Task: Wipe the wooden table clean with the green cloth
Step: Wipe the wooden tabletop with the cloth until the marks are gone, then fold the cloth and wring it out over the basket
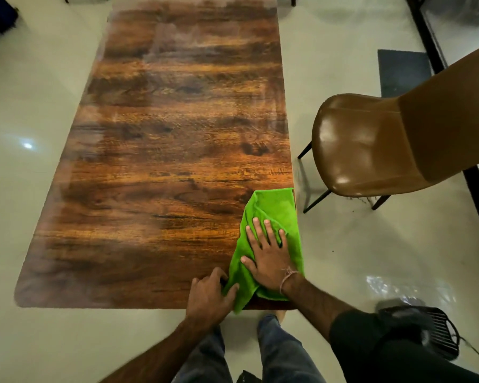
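Note:
The long wooden table (161, 150) runs away from me, glossy and dark-grained. A green cloth (271, 208) lies spread along the table's near right edge, up to the near corner. My right hand (268, 252) presses flat on the cloth, fingers straight and spread. My left hand (210, 294) sits at the table's near edge and pinches the cloth's near left corner between thumb and curled fingers.
A brown leather chair (371, 145) with black legs stands right of the table, close to its edge. A dark mat (401, 73) lies behind it. A black grated device (432, 327) with a cable sits on the pale floor at lower right. My legs stand below the near edge.

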